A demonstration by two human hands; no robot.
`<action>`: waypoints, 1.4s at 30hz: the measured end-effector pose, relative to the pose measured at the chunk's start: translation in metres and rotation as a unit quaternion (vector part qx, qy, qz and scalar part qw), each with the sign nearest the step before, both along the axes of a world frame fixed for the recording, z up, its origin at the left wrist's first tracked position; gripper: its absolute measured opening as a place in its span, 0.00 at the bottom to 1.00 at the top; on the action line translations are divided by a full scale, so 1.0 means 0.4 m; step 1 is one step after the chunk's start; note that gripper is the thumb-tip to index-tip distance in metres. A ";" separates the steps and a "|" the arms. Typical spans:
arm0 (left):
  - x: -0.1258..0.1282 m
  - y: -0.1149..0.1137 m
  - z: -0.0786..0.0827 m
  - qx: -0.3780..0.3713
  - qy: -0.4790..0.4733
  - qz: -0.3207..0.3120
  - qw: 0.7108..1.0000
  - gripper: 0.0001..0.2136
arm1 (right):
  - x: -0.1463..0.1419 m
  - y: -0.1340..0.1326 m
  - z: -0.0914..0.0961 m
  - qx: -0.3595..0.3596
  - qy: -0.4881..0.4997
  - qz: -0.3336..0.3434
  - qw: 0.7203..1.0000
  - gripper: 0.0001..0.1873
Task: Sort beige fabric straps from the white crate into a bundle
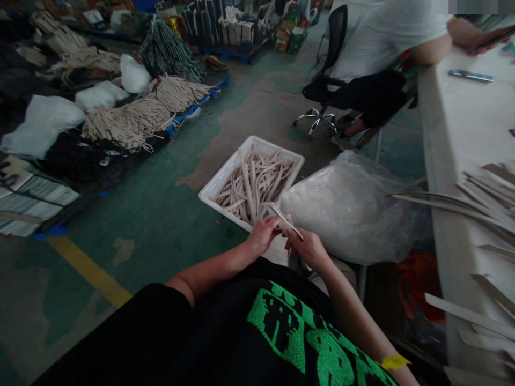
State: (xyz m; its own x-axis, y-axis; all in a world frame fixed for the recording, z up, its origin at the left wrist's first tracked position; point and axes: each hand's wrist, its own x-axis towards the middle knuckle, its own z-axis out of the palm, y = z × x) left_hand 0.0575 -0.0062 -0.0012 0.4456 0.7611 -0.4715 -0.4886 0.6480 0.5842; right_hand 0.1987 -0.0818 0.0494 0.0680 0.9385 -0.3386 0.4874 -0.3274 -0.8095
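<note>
A beige fabric strap (pixel 285 219) runs between my two hands, just above my lap. My left hand (pixel 264 235) is closed, its fingertips pinching the strap's left part. My right hand (pixel 309 247) is wrapped round the strap's other end on the right. Directly beyond my hands, on the floor, a white plastic crate (pixel 220 202) holds a loose heap of similar beige straps (pixel 257 179). A large clear plastic bag (pixel 350 209) with whitish contents bulges to the right of the crate, close to my right hand.
More flat strips (pixel 469 316) lie on a white table (pixel 450 134) at right, some jutting past its edge. A seated person (pixel 378 48) is on a wheeled chair (pixel 322 94). Pallets with bundled straps (pixel 129 120) and white bags (pixel 44 126) stand at left.
</note>
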 end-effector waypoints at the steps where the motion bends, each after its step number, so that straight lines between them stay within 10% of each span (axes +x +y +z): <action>1: -0.003 0.009 0.003 0.006 0.018 0.021 1.000 0.15 | 0.003 -0.004 -0.001 -0.008 0.013 0.006 1.000 0.25; 9: 0.009 -0.016 0.016 0.066 -0.025 -0.096 0.993 0.18 | 0.003 0.014 -0.002 0.003 -0.010 -0.052 0.999 0.27; 20: -0.009 0.027 0.015 -0.018 0.021 0.015 1.000 0.10 | 0.009 -0.036 -0.007 -0.018 0.034 -0.016 0.999 0.28; 28: -0.017 0.012 0.063 -0.074 -0.008 -0.123 0.990 0.11 | 0.063 -0.012 -0.040 0.128 -0.002 -0.106 0.986 0.22; 32: -0.038 -0.037 0.071 -0.092 -0.032 -0.260 0.961 0.14 | 0.055 0.004 -0.058 0.215 0.049 -0.023 0.975 0.18; 37: -0.061 -0.086 0.034 -0.128 -0.071 -0.362 0.921 0.24 | 0.024 0.012 -0.024 0.192 0.126 0.012 0.973 0.11; 42: -0.065 -0.017 -0.055 -0.257 -0.004 -0.224 0.940 0.32 | 0.050 -0.046 0.072 0.139 0.226 -0.072 0.962 0.20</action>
